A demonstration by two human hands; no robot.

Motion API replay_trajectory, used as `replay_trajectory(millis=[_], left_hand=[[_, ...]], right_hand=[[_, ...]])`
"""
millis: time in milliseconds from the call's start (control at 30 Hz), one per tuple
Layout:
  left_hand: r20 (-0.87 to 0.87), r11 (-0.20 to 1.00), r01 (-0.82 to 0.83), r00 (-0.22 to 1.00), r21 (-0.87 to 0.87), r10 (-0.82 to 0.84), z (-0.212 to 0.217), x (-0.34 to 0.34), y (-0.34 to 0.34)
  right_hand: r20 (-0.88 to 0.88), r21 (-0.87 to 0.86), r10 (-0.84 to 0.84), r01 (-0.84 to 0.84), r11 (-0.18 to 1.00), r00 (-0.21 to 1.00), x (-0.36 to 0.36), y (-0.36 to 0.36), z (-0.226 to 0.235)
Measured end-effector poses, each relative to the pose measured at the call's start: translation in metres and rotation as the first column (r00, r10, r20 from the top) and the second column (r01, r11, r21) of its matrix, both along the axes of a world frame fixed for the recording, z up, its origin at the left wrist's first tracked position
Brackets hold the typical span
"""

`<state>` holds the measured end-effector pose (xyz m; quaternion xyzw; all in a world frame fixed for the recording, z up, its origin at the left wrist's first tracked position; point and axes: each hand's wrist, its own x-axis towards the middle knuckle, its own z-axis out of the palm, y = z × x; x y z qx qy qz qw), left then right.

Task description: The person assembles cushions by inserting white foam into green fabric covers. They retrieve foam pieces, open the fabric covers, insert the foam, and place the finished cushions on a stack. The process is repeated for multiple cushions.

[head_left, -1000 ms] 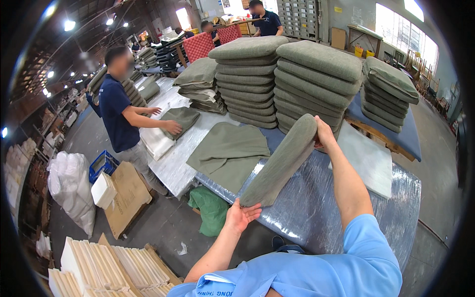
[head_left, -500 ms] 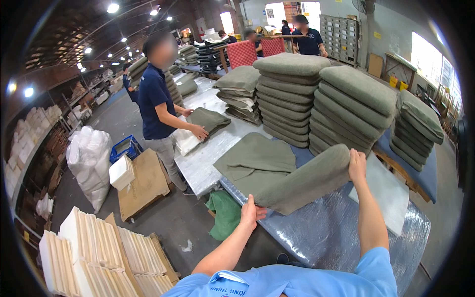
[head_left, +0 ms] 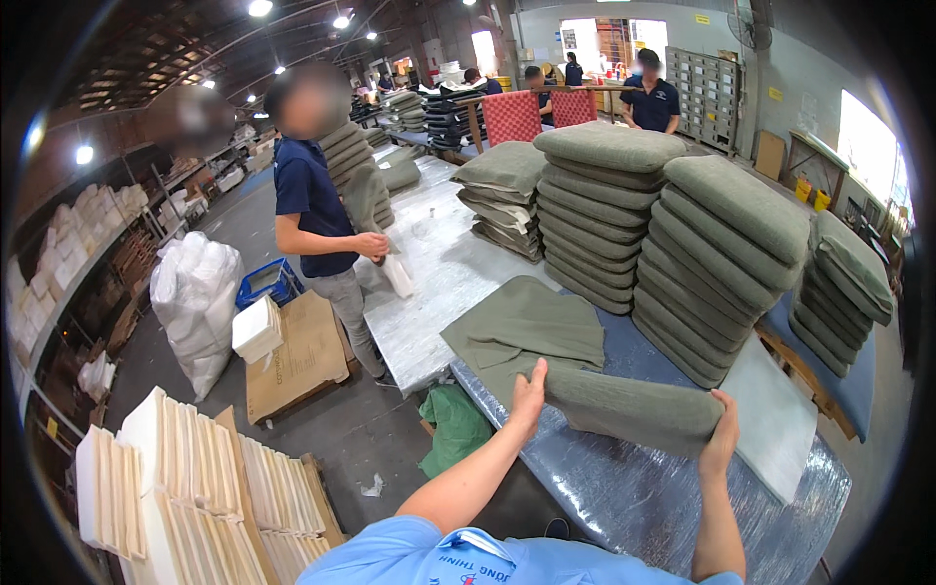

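Between my two hands a grey-green cushion point(head_left: 632, 409) is held tilted on its edge above the wrapped table point(head_left: 624, 492). My left hand point(head_left: 527, 398) grips its left end, with the thumb up along the side. At the other end my right hand point(head_left: 720, 436) is closed round the corner. Just beyond the cushion, a grey-green fabric cover point(head_left: 531, 317) lies flat with a fold in it, partly overlapped by the cushion. A white foam sheet point(head_left: 775, 419) rests on the table to the right of my right hand.
Tall stacks of cushions point(head_left: 606, 210) point(head_left: 721, 263) stand behind the cover, with a lower stack point(head_left: 843, 288) farther right. Across a pale table point(head_left: 414, 292), a co-worker point(head_left: 317, 200) handles a cover. White foam pieces point(head_left: 200, 478) and a green bag point(head_left: 454, 429) are at left.
My hands have brought the cushion lower and more level, the right end dropping most. The co-worker has lifted a cover off the pale table. The whole view has shifted slightly.
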<state>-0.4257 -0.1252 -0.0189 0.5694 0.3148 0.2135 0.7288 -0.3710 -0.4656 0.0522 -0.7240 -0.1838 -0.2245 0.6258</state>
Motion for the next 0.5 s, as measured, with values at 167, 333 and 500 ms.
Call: replay_trajectory(millis=[167,333,500], left_hand=[[-0.013,0.982,-0.086,0.996,0.168,0.09,0.007,0.054,0.002],[0.098,0.991,-0.084,0.992,0.104,0.074,0.001,0.07,0.021],[0.119,0.996,-0.082,0.989,-0.033,0.085,0.012,0.088,-0.006]], right_hand=[[0.174,-0.337,0.09,-0.026,0.941,0.981,-0.038,0.001,0.048],[0.121,-0.316,0.091,-0.048,0.948,0.989,-0.043,0.01,0.043],[0.119,-0.279,0.036,-0.002,0.96,0.992,-0.046,-0.006,0.034]])
